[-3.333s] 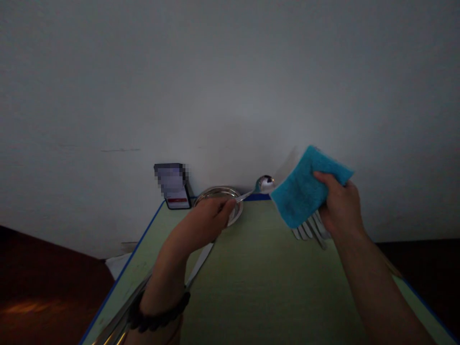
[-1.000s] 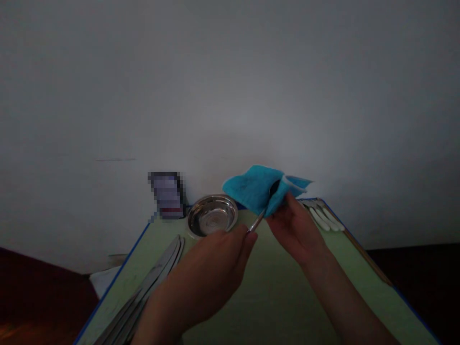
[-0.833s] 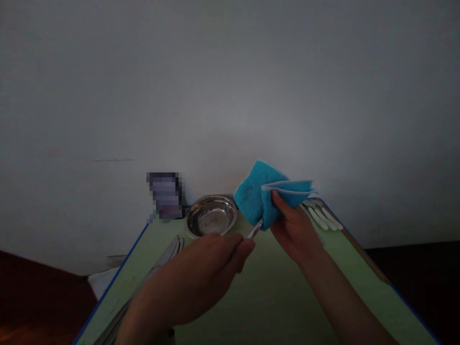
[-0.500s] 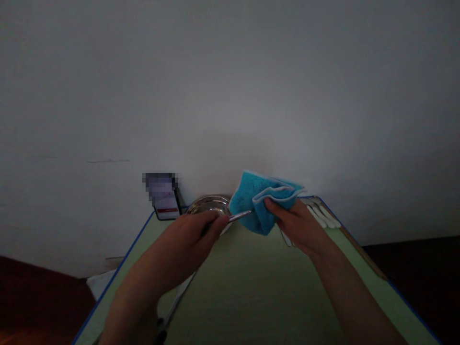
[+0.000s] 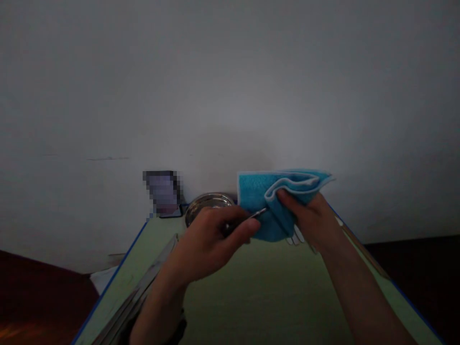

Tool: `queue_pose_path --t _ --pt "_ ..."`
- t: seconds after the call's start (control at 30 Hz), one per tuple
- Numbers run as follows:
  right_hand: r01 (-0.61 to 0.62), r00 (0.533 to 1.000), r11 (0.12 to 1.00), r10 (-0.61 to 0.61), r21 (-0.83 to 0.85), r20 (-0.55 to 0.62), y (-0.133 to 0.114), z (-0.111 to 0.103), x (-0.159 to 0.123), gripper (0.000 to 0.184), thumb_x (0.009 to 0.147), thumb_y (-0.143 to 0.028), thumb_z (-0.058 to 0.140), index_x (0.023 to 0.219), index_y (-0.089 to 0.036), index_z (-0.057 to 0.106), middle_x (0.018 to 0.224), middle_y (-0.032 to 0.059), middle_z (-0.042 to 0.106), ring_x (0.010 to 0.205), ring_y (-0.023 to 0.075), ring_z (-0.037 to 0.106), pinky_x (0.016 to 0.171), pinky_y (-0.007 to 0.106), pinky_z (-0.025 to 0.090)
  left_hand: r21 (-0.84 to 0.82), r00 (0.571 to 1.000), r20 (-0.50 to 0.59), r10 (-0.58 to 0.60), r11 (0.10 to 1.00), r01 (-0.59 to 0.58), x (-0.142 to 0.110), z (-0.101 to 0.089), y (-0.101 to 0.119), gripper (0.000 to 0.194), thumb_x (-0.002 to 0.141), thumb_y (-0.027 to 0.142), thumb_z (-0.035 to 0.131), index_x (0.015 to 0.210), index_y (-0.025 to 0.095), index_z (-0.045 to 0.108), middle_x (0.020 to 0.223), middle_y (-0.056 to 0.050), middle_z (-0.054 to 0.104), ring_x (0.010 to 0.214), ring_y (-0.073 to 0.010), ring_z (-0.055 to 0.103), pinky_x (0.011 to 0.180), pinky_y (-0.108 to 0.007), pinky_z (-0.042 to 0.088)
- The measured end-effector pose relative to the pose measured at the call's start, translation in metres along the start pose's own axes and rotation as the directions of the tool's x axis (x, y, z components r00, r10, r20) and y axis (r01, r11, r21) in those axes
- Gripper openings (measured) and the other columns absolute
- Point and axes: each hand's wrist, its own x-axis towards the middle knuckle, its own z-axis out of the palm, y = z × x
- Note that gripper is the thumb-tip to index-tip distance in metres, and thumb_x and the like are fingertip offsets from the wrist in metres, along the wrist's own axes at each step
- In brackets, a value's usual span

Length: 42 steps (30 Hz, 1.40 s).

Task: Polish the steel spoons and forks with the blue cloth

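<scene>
My left hand (image 5: 212,237) is closed around a slim shiny metal utensil (image 5: 259,212), which points up and to the right. The utensil's far end is hidden in a folded blue cloth (image 5: 253,187) with pale edging, so its kind does not show. My right hand (image 5: 316,220) grips the cloth from the right, thumb pressed on a fold around the utensil's end. Behind my left hand stands a round stainless steel bowl (image 5: 192,208), partly covered by that hand.
A phone (image 5: 168,211) leans against the wall at the table's back left. Long flat greyish pieces (image 5: 143,280) lie along the left side of the green table (image 5: 251,292). White-handled cutlery (image 5: 295,236) shows below the cloth, and a brown strip (image 5: 366,256) runs along the right edge.
Both hands have shifted right with the utensil and the cloth. The cloth is spread wider to the right. More of the flat pieces on the left has come into view.
</scene>
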Motion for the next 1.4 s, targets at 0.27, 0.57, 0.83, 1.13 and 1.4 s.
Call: queue_pose_path --t 0.27,0.57,0.83,1.13,1.4 --pt "-0.175 0.91 0.762 0.367 0.623 -0.194 0.014 0.02 0.008 0.02 0.07 -0.035 0.067 0.087 -0.024 0.067 0.094 -0.0015 0.07 0.085 0.0164 0.065 0.082 0.034 0.051 -0.532 0.749 -0.636 -0.187 0.809 -0.25 0.023 0.042 -0.003 0.034 0.089 0.042 0.03 0.083 0.019 0.053 0.084 -0.004 0.051 0.082 -0.0161 0.049 0.074 -0.028 0.04" --pt "-0.233 0.874 0.659 0.464 0.715 -0.142 0.019 0.044 0.002 0.014 0.074 -0.03 0.064 0.087 -0.024 0.065 0.099 -0.0024 0.069 0.097 0.0165 0.062 0.086 0.033 0.051 -0.439 0.679 -0.681 -0.275 0.895 -0.078 0.022 0.035 -0.013 0.02 0.089 0.031 0.027 0.084 0.02 0.043 0.085 -0.001 0.047 0.079 -0.0134 0.048 0.072 -0.025 0.041" --pt "-0.112 0.914 0.757 0.333 0.644 -0.232 0.015 0.034 0.005 0.015 0.073 -0.024 0.064 0.088 -0.021 0.064 0.097 0.0009 0.069 0.095 0.019 0.061 0.085 0.037 0.049 -0.088 0.989 -0.007 -0.147 0.985 0.145 0.014 0.032 -0.01 0.031 0.092 0.042 0.027 0.08 0.019 0.043 0.069 0.002 0.05 0.063 -0.0123 0.048 0.059 -0.026 0.037" --pt "-0.212 0.973 0.866 0.229 0.453 0.019 0.004 0.004 -0.002 0.023 0.067 -0.018 0.067 0.09 -0.024 0.065 0.087 -0.0012 0.069 0.079 0.0174 0.064 0.075 0.034 0.051 -0.209 0.925 0.342 -0.166 0.946 0.247 -0.001 0.01 -0.008 0.026 0.091 0.039 0.031 0.081 0.019 0.045 0.06 0.005 0.043 0.05 -0.0078 0.041 0.044 -0.019 0.034" --pt "0.082 0.901 0.97 0.025 -0.228 0.432 -0.007 -0.03 -0.01 0.03 0.068 -0.011 0.059 0.093 -0.027 0.066 0.087 0.0004 0.069 0.07 0.0189 0.061 0.065 0.033 0.049 -0.011 0.946 0.298 -0.128 0.99 0.137 -0.008 -0.013 -0.013 0.029 0.09 0.032 0.036 0.083 0.018 0.06 0.066 0.002 0.049 0.061 -0.0091 0.047 0.056 -0.02 0.039"
